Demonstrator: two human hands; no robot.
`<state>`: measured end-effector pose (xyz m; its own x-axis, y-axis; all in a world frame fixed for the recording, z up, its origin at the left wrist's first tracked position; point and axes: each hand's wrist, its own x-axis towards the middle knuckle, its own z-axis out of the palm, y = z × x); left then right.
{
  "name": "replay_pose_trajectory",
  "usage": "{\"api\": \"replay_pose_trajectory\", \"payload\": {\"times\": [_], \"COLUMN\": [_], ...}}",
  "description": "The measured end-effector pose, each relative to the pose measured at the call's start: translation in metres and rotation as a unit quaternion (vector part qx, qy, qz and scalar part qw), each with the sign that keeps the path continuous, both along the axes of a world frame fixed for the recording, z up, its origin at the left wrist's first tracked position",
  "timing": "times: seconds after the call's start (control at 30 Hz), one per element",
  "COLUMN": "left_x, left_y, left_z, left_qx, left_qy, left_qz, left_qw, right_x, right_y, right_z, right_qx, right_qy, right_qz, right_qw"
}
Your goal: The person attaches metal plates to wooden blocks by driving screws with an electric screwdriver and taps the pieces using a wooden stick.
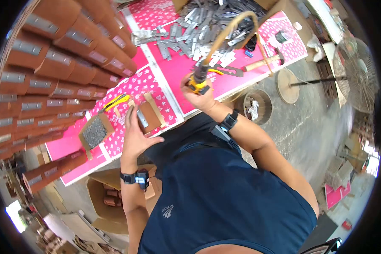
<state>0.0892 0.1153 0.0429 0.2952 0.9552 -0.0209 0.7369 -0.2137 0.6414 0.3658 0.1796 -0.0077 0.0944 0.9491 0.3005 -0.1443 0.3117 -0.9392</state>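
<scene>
Positioning step, as judged: the left hand [135, 137], thumb spread and grip open, lies against the left side of the brown block [150, 117]. To the block's right, the right hand [202, 98] closes around a yellow-and-black tool [199, 80]; applying it calls for a steady block. Metal plates [196, 36] lie beyond.
</scene>
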Motion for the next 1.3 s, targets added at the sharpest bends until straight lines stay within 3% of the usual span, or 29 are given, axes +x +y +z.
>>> {"api": "replay_pose_trajectory", "payload": {"times": [0.07, 0.2, 0.3, 0.47, 0.53, 0.6, 0.67, 0.73, 0.77, 0.83, 1.0, 1.1, 1.17, 1.3], "left_x": [-0.001, -0.005, -0.009, -0.019, -0.039, -0.08, -0.136, -0.175, -0.188, -0.195, -0.185, -0.184, -0.186, -0.177], "left_y": [0.002, 0.01, 0.014, -0.002, -0.011, -0.006, 0.001, 0.012, 0.016, 0.021, 0.027, 0.02, 0.013, -0.001], "left_z": [-0.003, -0.001, 0.0, 0.0, -0.01, -0.021, -0.041, -0.049, -0.052, -0.062, -0.059, -0.059, -0.063, -0.047], "left_qx": [-0.007, -0.018, -0.049, 0.011, 0.093, 0.093, 0.142, 0.066, 0.062, -0.053, -0.071, -0.023, 0.033, 0.044], "left_qy": [0.019, 0.015, -0.014, -0.041, -0.071, -0.095, 0.023, 0.14, 0.135, 0.169, 0.21, 0.219, 0.16, 0.17], "left_qz": [0.032, 0.069, 0.039, 0.056, 0.157, 0.276, 0.34, 0.336, 0.333, 0.291, 0.284, 0.299, 0.314, 0.324], "left_qw": [0.999, 0.997, 0.998, 0.998, 0.981, 0.952, 0.929, 0.929, 0.931, 0.94, 0.933, 0.928, 0.935, 0.93], "right_x": [-0.002, -0.003, -0.006, -0.007, -0.006, -0.007, -0.005, -0.005, -0.007, -0.01, -0.009, -0.01, -0.009, -0.008], "right_y": [-0.001, 0.001, 0.001, 0.001, 0.002, 0.003, 0.002, 0.003, 0.005, 0.003, 0.003, 0.001, 0.001, 0.001], "right_z": [0.001, 0.005, 0.003, -0.005, -0.004, -0.003, -0.004, -0.004, -0.003, -0.002, 0.012, 0.011, 0.007, 0.004], "right_qx": [-0.011, -0.036, -0.034, -0.022, -0.016, -0.017, -0.02, -0.017, -0.015, -0.026, -0.04, -0.007, -0.003, -0.006], "right_qy": [0.033, -0.017, -0.024, 0.006, -0.027, -0.031, -0.041, -0.069, -0.059, -0.043, -0.113, -0.116, -0.122, -0.135], "right_qz": [0.012, 0.022, 0.018, 0.041, 0.035, 0.032, 0.03, 0.028, 0.024, 0.025, 0.024, 0.043, 0.046, 0.047], "right_qw": [0.999, 0.999, 0.999, 0.999, 0.999, 0.999, 0.999, 0.997, 0.998, 0.998, 0.992, 0.992, 0.991, 0.99]}}
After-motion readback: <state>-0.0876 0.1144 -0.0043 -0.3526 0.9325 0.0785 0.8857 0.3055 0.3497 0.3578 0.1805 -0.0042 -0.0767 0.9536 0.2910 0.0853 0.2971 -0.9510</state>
